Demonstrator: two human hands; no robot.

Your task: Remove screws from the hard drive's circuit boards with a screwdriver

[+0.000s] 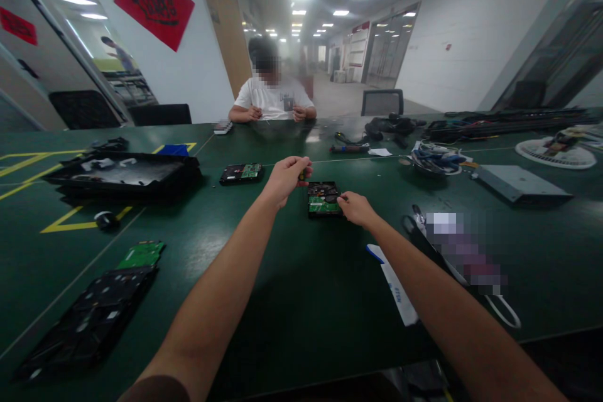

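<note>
A hard drive point(324, 204) with a green circuit board lies flat on the green table in front of me. My right hand point(357, 208) pinches the drive's right edge. Just above its far left corner, my left hand point(288, 179) is closed around a small dark piece with a bit of yellow; its kind is hidden by the fingers. Another hard drive point(241, 173), board side up, rests to the left of my left hand.
On the left are a black tray point(125, 173), a roll of tape point(107, 220) and black parts point(89, 317) with a green board. Cables point(436, 158), a metal box point(521, 183) and a lanyard badge point(464, 251) lie on the right. A person point(273, 97) sits opposite.
</note>
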